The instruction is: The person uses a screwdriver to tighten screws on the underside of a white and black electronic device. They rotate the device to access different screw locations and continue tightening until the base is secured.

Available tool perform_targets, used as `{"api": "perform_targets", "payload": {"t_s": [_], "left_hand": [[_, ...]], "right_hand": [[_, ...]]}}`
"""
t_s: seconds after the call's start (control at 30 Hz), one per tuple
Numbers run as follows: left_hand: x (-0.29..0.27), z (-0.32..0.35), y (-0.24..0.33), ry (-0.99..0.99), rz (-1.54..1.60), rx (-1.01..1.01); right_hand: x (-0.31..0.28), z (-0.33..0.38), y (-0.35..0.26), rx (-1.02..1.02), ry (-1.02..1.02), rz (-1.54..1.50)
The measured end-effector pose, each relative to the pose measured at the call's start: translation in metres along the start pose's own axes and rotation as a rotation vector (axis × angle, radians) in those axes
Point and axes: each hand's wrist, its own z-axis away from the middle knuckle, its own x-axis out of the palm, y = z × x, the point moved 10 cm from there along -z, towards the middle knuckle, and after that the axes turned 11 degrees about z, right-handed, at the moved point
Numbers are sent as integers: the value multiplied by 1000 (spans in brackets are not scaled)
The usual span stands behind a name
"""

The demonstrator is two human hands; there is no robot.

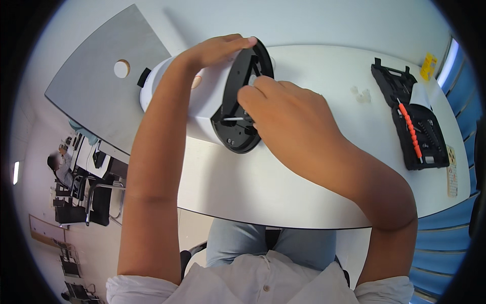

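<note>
A white cylindrical appliance [205, 104] lies on its side on the white table [304, 192], its black round base [238, 109] facing me. My left hand [215, 50] rests over the top of the body and the rim of the black base, holding it steady. My right hand [283, 114] is closed against the face of the base, gripping a thin metal tool shaft [234, 119] that points into the base. The tool's handle is hidden inside my fingers.
An open black tool case [412, 121] with an orange-red flexible extension lies at the table's right. Small clear bits [360, 94] sit near it. A grey table with a round hole [121, 68] adjoins at the left. A seated person is far left below.
</note>
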Motion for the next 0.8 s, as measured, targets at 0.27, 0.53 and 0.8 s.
{"api": "perform_targets", "payload": {"t_s": [0.27,0.53,0.8], "left_hand": [[0,-5,-2,-18,-14,-42],[3,-5,-2,-48,52,-76],[4,-7,-2,-81,77,-74]], "right_hand": [[10,3,9,-27,-14,-47],[24,0,10,-5,-263,-16],[11,-2,8,1,-4,29]]}}
